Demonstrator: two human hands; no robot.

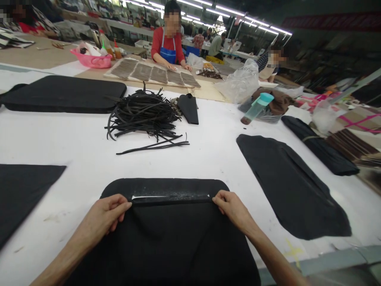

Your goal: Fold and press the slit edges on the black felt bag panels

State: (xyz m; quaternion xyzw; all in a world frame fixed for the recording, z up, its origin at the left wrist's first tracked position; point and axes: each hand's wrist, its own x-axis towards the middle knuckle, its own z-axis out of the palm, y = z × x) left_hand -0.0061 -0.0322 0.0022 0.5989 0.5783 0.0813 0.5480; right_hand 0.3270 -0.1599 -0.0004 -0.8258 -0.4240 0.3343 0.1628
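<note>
In front of me on the white-covered table lies a black panel (178,242) with rounded corners, running out of view at the bottom. Near its far edge is a long narrow slot (169,196) with whitish marks around it. My left hand (111,212) pinches the black material at the slot's left end, thumb against fingers. At the right end, my right hand (228,202) pinches the material in the same way. A loose pile of thin black strips (145,113) lies beyond the panel, with a few single strips (157,147) nearer to me.
Black pieces lie at left (24,194) and right (294,186); a stack of black panels (65,93) sits at the back left. A pink basket (92,59), a turquoise-lidded bottle (257,107) and plastic bags (242,81) stand farther off. A person in a blue apron (168,51) works across the table.
</note>
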